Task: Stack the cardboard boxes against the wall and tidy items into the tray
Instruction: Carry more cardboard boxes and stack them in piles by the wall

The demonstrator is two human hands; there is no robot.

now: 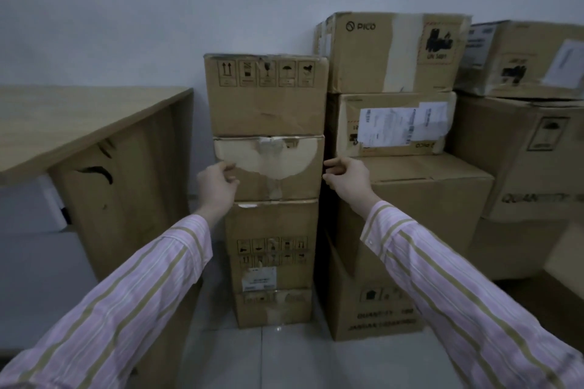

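wall (126, 9): plain pale grey-white, a few faint scuffs, fills the upper frame | floor (284, 357): pale glossy tiles, thin grout lines, small glint of reflected light | furniture: light wooden desk (79, 123) at left, back edge at the wall, side panel (132, 199) with dark knot marks | light: dim, cool, even

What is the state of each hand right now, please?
Left hand: fingers curled at the torn brown cardboard box; grip cannot be told.
Right hand: loosely curled beside it, holding nothing.
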